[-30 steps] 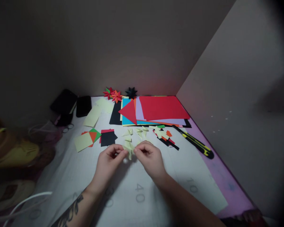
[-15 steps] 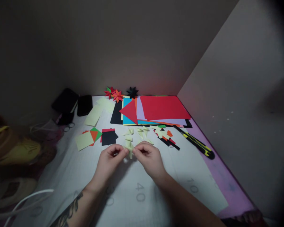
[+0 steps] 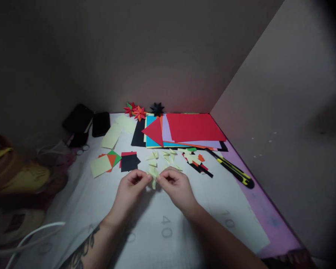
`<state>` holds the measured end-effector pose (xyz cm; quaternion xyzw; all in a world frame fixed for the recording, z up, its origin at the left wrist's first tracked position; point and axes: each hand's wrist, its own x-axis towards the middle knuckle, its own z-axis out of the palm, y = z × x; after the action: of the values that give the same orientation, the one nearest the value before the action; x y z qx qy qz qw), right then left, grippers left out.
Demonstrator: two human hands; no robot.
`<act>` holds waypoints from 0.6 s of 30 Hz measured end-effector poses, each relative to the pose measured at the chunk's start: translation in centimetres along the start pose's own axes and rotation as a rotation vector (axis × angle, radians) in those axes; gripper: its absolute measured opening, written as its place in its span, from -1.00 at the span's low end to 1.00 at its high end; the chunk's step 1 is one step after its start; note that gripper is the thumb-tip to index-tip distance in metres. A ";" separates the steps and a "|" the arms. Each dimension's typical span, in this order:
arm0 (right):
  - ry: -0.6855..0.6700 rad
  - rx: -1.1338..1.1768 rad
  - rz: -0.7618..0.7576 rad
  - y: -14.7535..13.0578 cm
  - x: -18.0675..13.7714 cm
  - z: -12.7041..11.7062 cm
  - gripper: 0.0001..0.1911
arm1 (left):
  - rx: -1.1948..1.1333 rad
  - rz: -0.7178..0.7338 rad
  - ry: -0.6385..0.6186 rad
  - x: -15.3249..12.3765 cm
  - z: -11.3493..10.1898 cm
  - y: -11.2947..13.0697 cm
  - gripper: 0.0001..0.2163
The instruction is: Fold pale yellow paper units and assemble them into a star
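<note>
Between both hands is a small folded pale-yellow paper piece (image 3: 154,178), held just above the table. My left hand (image 3: 134,185) pinches its left side between thumb and fingers, closed on it. On the right side my right hand (image 3: 177,185) is closed in a similar pinch. Fingertips cover part of the folds. Right beyond the hands lie several small folded pale-yellow units (image 3: 169,155). Square paper sheets in pale yellow (image 3: 100,166), orange and green sit to the left, beside black squares (image 3: 129,163) over a red one.
Paper offcuts (image 3: 194,160) and a yellow-black utility knife (image 3: 232,170) lie to the right. Large coloured sheets (image 3: 196,127) are stacked at the back, near folded paper stars (image 3: 139,113) and a black star (image 3: 157,109). A black phone (image 3: 101,124) and scissors handles (image 3: 82,150) are at left.
Both hands stay almost in place, still pinching the folded paper, which has shifted only slightly. The whole view has moved a little.
</note>
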<state>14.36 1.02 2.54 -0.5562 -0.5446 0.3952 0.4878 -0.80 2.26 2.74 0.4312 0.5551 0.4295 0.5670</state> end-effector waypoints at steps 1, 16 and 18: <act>0.000 -0.003 0.001 0.0 0.0 0.0 -0.81 | -0.018 -0.001 0.000 0.0 0.0 -0.2 -0.83; -0.041 0.029 0.119 0.3 0.0 0.5 -0.84 | -0.213 -0.092 0.023 -0.3 0.8 -1.2 -0.77; -0.052 0.019 0.133 0.4 0.0 0.5 -0.84 | -0.194 -0.078 0.029 -0.3 0.8 -1.5 -0.76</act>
<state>14.00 1.08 2.04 -0.5761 -0.5151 0.4462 0.4513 0.00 1.60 1.40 0.3461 0.5352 0.4651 0.6144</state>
